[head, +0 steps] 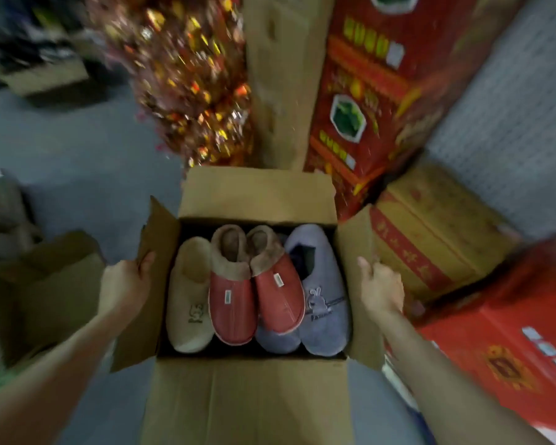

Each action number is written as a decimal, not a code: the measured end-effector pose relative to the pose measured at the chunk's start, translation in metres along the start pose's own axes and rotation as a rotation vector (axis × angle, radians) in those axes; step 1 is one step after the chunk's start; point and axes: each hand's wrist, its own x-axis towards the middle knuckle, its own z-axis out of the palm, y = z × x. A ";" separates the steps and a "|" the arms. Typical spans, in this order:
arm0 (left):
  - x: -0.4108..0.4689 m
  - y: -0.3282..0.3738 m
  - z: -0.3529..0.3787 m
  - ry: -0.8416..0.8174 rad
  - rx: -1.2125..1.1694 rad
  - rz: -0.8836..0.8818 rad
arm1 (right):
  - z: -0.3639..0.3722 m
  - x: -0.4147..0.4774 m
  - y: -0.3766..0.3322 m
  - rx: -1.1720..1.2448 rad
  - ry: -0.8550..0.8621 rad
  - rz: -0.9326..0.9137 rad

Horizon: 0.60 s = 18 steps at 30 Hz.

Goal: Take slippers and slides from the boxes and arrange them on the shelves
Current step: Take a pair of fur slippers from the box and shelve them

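Currently both hands are well apart, one on each side of an open corrugated cardboard box (257, 406). The left hand (126, 284) grips the edge of the left side flap (162, 239), with its fingers curled round that edge. The right hand (381, 287) grips the right side flap (353, 309), thumb laid on the flap's inner face.

Between the hands, inside the box, the slippers lie side by side:
- Nearest the left hand: a cream slipper (190, 300) of soft plush, rounded toe, with a small embroidered motif.
- Centre: two red slippers (233, 303) with smooth, leather-like uppers, thick brown fleece collars and a small pale tag on each.
- Nearest the right hand: a lilac slipper (325, 313) of matte fleece with a stitched rabbit figure. A second lilac slipper (276, 340) shows only its toe from under the right-hand red one.

All slippers lie upper side up. Each long axis runs from the person toward the far flap, toes toward the person, heel openings away. The red pair leans slightly off this line.

Beyond and outside the right hand stand red printed cartons (366, 91), blurred. Outside the left hand sits a plain brown open carton (45, 290) on the grey floor (77, 149).
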 end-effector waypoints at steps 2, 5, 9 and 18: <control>0.017 -0.005 -0.042 0.057 -0.037 -0.012 | -0.013 0.000 -0.043 0.004 0.023 -0.070; 0.040 -0.011 -0.102 0.146 -0.044 -0.028 | -0.033 0.003 -0.111 0.002 0.037 -0.169; 0.067 -0.026 -0.168 0.233 -0.054 -0.109 | -0.051 0.016 -0.199 0.018 0.037 -0.301; 0.132 -0.077 -0.232 0.331 -0.010 -0.359 | -0.024 0.070 -0.368 0.022 -0.084 -0.574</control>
